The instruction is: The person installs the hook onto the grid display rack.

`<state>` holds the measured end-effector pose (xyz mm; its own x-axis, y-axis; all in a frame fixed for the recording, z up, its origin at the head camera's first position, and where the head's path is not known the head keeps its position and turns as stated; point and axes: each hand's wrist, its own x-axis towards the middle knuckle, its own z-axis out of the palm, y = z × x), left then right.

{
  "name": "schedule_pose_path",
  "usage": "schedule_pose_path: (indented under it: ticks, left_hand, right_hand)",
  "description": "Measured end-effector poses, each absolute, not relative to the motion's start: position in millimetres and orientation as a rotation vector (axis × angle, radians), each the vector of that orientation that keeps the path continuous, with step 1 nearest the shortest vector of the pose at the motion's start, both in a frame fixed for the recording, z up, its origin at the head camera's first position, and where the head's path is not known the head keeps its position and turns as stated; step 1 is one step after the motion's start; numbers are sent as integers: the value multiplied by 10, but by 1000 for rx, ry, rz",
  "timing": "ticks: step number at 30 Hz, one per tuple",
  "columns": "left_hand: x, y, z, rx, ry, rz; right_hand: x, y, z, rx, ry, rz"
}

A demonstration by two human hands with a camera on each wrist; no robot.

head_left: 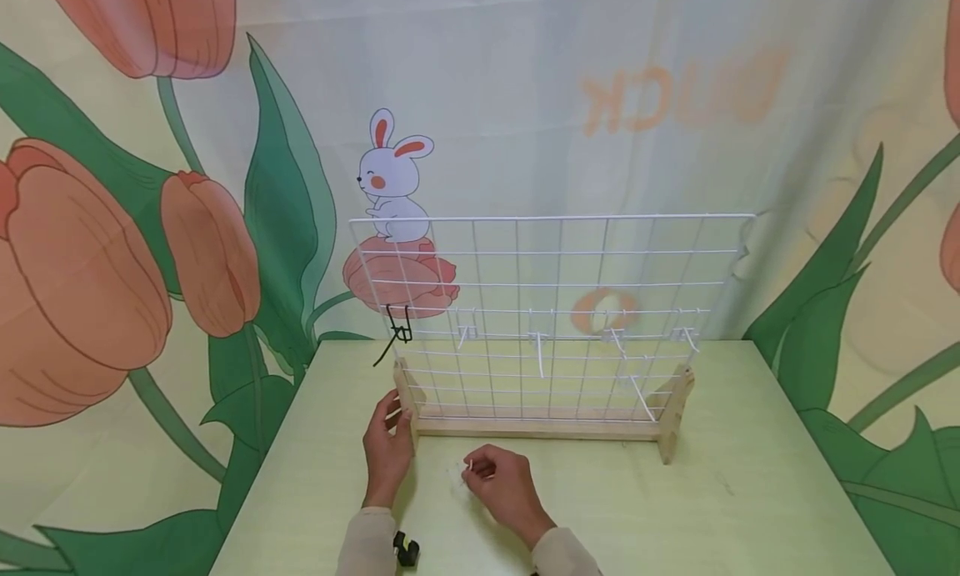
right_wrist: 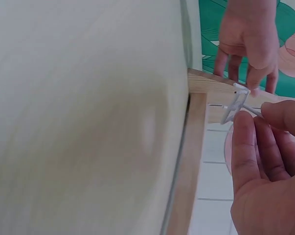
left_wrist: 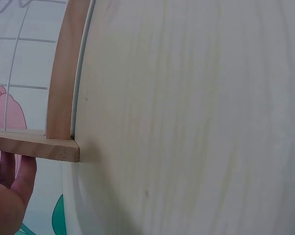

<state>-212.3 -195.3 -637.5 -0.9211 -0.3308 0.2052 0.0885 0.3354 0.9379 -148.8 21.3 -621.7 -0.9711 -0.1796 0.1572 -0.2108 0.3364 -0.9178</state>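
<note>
My right hand (head_left: 504, 483) pinches a white wire hook (right_wrist: 237, 104) by its stem between thumb and fingers. The hook's flat bracket end points away from the fingertips, in front of the wooden base of a white wire grid rack (head_left: 540, 218). At the rack's left end, my left hand (head_left: 387, 451) rests its fingers against the wooden end piece (left_wrist: 34, 147). Those fingers look fairly straight in the left wrist view, where the wood partly hides them. A black hook (head_left: 401, 334) hangs at the grid's left side.
Several white hooks are on the grid, among them a long one (head_left: 540, 355) at the middle and a lower one (head_left: 639, 395) at the right. Another wooden end piece (head_left: 677, 415) stands at the right. A small black object (head_left: 407, 550) is beside the left sleeve. Behind the table hangs a printed curtain (head_left: 517, 84).
</note>
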Motion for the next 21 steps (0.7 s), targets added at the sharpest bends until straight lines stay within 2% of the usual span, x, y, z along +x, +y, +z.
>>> schedule_pose_path:
  ticks: [21]
  left_hand:
    - [-2121, -1961, -6359, 202, -2243, -1599]
  right_hand:
    - [-1426, 284, -5628, 497, -2330, 1753]
